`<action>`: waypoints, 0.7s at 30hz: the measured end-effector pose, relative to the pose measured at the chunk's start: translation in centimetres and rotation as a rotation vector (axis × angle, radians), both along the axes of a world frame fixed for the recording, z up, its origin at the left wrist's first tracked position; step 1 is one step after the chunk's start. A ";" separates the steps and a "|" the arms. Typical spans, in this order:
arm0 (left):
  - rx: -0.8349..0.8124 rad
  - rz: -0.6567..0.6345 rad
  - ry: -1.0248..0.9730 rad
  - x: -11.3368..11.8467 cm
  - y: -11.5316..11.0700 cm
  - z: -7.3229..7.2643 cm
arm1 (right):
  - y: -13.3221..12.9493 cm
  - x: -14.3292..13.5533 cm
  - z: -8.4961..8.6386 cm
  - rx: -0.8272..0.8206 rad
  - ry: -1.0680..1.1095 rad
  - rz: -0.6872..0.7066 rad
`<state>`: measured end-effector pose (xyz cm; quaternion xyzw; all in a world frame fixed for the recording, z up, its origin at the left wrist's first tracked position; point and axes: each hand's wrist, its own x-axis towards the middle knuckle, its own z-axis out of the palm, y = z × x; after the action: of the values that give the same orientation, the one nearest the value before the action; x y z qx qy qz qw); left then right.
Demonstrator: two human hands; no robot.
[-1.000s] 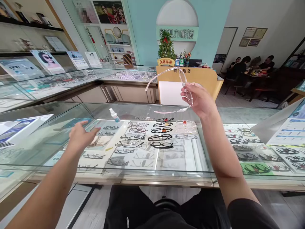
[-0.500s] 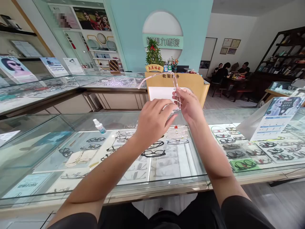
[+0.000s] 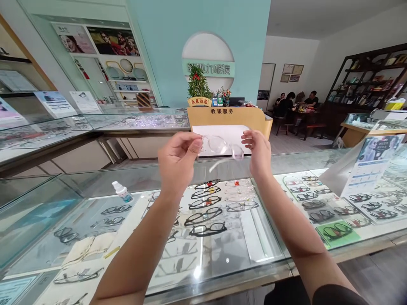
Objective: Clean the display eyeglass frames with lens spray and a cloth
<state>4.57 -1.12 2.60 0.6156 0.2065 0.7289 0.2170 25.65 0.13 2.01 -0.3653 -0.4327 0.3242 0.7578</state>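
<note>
A pair of clear-framed eyeglasses [image 3: 218, 144] is held up above the glass counter, one pale temple arm hanging below the lenses. My left hand [image 3: 178, 159] pinches one end of the frame between thumb and fingers. Close to the other end is my right hand [image 3: 260, 154], its fingers loosely bent and apart from the frame, with nothing seen in them. Under my hands, rows of dark-framed glasses [image 3: 208, 229] and some clear ones [image 3: 242, 206] lie in the display case.
A small white spray bottle [image 3: 122, 192] stands on the glass counter [image 3: 222, 264] at left. A folded sign [image 3: 370, 165] stands at right. Beyond are a wooden cash desk [image 3: 230, 115], another display case [image 3: 140, 120], and several people [image 3: 288, 106] seated at a table.
My right hand has let go of the eyeglasses and moved slightly right. My left hand has moved left and now grips one end of the frame, which has turned, its lenses lower.
</note>
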 end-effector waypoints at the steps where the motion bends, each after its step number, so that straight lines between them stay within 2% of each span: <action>1: -0.060 -0.068 -0.056 -0.6 0.3 0.2 | 0.1 -0.1 -0.2 0.040 -0.056 -0.008; 5: -0.149 -0.221 -0.209 -2.1 1.1 0.9 | -0.5 -1.1 -0.8 0.157 -0.179 0.076; 9: -0.114 -0.234 -0.304 -2.2 1.1 1.2 | -2.1 -2.2 -0.8 0.290 -0.220 0.171; 12: -0.099 -0.222 -0.351 -2.0 1.0 1.0 | -2.8 -2.8 -0.6 0.302 -0.261 0.086; 16: -0.084 -0.182 -0.314 -1.4 0.8 0.6 | -3.0 -2.8 -0.5 0.293 -0.303 -0.039; 21: 0.033 -0.065 -0.328 -0.4 0.7 0.0 | -3.3 -2.6 -0.4 0.395 -0.349 -0.199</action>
<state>4.19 -0.39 2.65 0.4980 0.1362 0.8156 0.2613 23.06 -3.18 1.66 -0.3016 -0.5736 0.0900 0.7563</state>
